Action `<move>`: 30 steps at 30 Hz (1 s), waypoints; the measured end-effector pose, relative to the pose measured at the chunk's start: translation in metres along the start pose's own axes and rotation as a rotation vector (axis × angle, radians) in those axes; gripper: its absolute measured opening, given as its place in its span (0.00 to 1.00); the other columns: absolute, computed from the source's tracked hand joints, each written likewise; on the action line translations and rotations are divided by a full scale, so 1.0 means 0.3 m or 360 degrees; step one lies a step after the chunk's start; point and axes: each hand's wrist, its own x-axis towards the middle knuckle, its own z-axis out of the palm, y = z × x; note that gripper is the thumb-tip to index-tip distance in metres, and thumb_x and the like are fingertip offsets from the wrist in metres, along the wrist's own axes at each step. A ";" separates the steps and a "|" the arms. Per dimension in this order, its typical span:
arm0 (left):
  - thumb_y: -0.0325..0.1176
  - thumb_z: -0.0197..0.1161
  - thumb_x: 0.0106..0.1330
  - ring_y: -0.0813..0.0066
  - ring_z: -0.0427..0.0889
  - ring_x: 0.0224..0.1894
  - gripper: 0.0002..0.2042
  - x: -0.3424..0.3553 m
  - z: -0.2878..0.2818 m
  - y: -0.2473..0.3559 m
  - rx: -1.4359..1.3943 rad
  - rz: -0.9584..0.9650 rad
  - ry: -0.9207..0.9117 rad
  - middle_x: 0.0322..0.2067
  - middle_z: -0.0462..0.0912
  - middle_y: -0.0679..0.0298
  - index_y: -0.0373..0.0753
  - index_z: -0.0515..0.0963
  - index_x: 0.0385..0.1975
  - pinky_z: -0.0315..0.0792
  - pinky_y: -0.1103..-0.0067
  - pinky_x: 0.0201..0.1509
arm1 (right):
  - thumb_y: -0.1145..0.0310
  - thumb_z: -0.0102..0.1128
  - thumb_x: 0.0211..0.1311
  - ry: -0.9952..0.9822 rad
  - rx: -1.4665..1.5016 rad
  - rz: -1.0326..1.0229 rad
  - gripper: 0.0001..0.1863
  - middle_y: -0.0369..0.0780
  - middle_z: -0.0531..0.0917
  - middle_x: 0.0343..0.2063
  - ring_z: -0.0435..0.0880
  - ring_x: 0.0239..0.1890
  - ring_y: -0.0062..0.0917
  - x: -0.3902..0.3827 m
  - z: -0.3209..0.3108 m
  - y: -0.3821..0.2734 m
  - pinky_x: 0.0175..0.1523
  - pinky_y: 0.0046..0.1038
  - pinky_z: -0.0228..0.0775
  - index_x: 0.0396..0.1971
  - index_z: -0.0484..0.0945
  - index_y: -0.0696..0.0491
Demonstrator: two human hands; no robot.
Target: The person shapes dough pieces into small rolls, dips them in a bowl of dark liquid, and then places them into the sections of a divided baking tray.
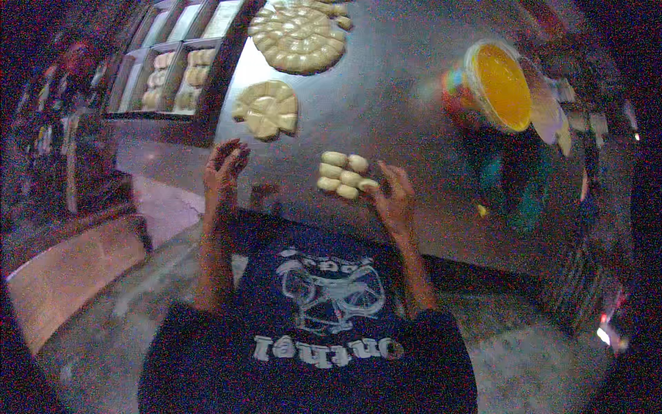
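A cluster of several pale, oblong dough pieces (335,168) lies on the metal table (386,103). Just right of it is my right hand (392,196), fingers spread and slightly bent, thumb at a small dough lump (367,185) on the cluster's edge; whether it presses there is unclear. My left hand (224,165) is at the table's left edge, its fingers loosely curved and apart with nothing visible in them. Beyond it sit a scalloped round of dough (267,109) and a larger glossy, ringed round (298,38) at the back.
At the back left, rectangular pans (165,58) stand in a grid, some holding dough pieces. At the right stands a bucket with yellow contents (500,86), beside a pale round object (546,103) and green items (524,200). A pale curved surface (76,276) is low at the left.
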 end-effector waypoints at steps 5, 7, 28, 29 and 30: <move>0.33 0.62 0.66 0.68 0.83 0.42 0.09 0.094 -0.101 -0.061 0.0702 0.0292 0.0152 0.38 0.84 0.61 0.36 0.80 0.41 0.75 0.76 0.46 | 0.72 0.65 0.51 -0.0313 -0.0247 -0.0315 0.20 0.42 0.81 0.44 0.80 0.45 0.38 0.114 0.244 -0.111 0.48 0.37 0.76 0.48 0.79 0.50; 0.33 0.63 0.65 0.64 0.83 0.41 0.10 0.101 -0.094 -0.078 0.1012 0.0569 0.0225 0.38 0.84 0.57 0.35 0.80 0.41 0.74 0.74 0.47 | 0.75 0.62 0.51 -0.0413 -0.0349 -0.0613 0.20 0.41 0.81 0.42 0.80 0.44 0.38 0.144 0.383 -0.146 0.46 0.38 0.76 0.47 0.79 0.49; 0.34 0.66 0.64 0.78 0.78 0.29 0.10 0.176 -0.109 0.330 0.0706 0.0578 0.0091 0.30 0.83 0.62 0.34 0.77 0.35 0.73 0.78 0.33 | 0.74 0.67 0.53 -0.0128 0.0380 -0.0458 0.27 0.46 0.81 0.44 0.81 0.46 0.41 0.382 0.560 -0.650 0.51 0.37 0.74 0.57 0.75 0.52; 0.33 0.65 0.64 0.79 0.78 0.29 0.09 0.157 -0.112 0.367 0.0625 0.0512 0.0034 0.31 0.83 0.62 0.34 0.77 0.35 0.73 0.79 0.33 | 0.74 0.69 0.51 -0.0330 0.0554 -0.0276 0.29 0.45 0.82 0.47 0.82 0.48 0.39 0.391 0.544 -0.689 0.52 0.36 0.74 0.57 0.75 0.50; 0.33 0.65 0.65 0.80 0.78 0.29 0.09 0.134 -0.106 0.421 0.0552 0.0430 -0.0022 0.31 0.84 0.63 0.34 0.77 0.35 0.73 0.80 0.33 | 0.74 0.70 0.50 -0.0283 0.0570 -0.0355 0.30 0.44 0.82 0.47 0.82 0.48 0.38 0.396 0.517 -0.739 0.53 0.36 0.74 0.57 0.75 0.50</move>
